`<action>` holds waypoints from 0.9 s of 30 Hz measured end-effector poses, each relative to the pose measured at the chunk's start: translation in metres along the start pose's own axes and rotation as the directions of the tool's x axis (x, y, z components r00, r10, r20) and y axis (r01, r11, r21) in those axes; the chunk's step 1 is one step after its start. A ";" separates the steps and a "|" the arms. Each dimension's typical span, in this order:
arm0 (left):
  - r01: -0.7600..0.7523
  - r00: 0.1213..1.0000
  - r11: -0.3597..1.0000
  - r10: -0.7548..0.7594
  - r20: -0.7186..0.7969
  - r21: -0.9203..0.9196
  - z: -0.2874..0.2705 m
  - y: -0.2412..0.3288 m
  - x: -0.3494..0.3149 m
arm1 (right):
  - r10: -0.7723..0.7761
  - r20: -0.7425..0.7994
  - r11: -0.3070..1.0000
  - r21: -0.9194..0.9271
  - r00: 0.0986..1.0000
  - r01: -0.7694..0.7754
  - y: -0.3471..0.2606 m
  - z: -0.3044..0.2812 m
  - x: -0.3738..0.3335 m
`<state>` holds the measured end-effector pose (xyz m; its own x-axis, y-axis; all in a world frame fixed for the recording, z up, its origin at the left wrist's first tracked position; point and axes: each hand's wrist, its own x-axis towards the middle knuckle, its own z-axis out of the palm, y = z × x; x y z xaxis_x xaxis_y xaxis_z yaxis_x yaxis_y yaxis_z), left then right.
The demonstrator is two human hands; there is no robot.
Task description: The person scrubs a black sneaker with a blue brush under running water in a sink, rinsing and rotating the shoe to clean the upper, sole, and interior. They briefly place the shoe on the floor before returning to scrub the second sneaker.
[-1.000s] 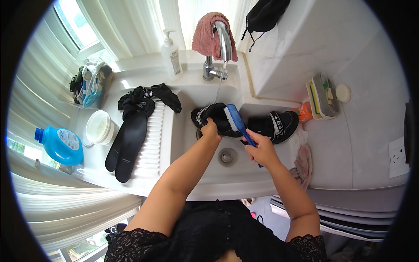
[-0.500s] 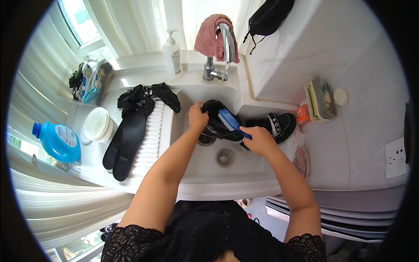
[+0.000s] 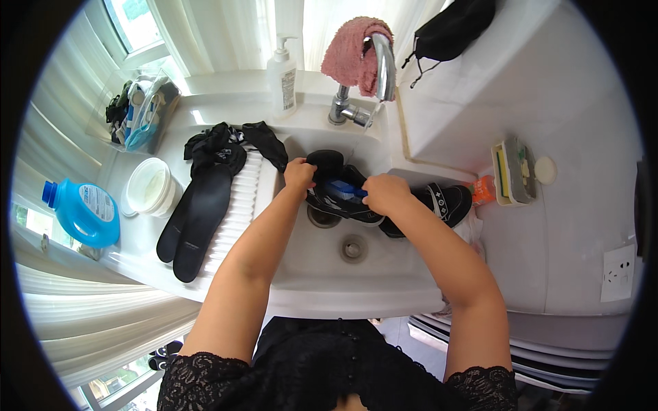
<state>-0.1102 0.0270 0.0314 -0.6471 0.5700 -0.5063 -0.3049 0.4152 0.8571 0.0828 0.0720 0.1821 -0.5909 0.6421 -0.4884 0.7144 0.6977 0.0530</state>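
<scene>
One black shoe lies in our white sink, with one matching shoe just right of it; our left hand has its fingers closed on the first one's edge, while our right hand grips one blue brush, its head inside that shoe; to the left we see two black insoles, one blue bottle and one white pump bottle; one pink cloth drapes one tap; we count two round drain openings.
</scene>
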 end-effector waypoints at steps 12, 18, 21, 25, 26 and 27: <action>-0.064 0.998 0.998 0.064 -0.005 -0.022 -0.004 -0.020 0.003 | -0.254 -0.133 0.958 0.100 0.958 0.268 -0.028 0.060 0.056; -0.031 0.999 0.998 0.029 -0.035 -0.050 -0.020 -0.019 0.006 | -0.225 0.061 0.968 0.127 0.972 0.216 -0.015 0.027 -0.005; -0.044 0.999 0.997 0.043 -0.026 -0.059 -0.017 -0.020 0.003 | -0.244 0.021 0.958 0.159 0.970 0.237 -0.014 0.049 0.007; -0.146 0.989 0.985 0.147 0.004 -0.093 0.000 -0.016 -0.008 | -0.203 -0.161 0.963 0.148 0.966 0.227 -0.039 0.083 0.032; -0.170 0.985 0.979 0.171 -0.003 -0.112 0.000 -0.018 -0.010 | -0.199 -0.221 0.964 0.133 0.955 0.232 -0.043 0.088 0.033; -0.137 0.990 0.983 0.138 -0.001 -0.124 -0.002 -0.019 -0.010 | -0.187 -0.210 0.969 0.122 0.960 0.216 -0.040 0.090 0.030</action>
<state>-0.0989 0.0122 0.0205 -0.6839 0.6211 -0.3828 -0.2972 0.2420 0.9236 0.0701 0.0346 0.0865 -0.7793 0.5523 -0.2962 0.6106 0.7755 -0.1606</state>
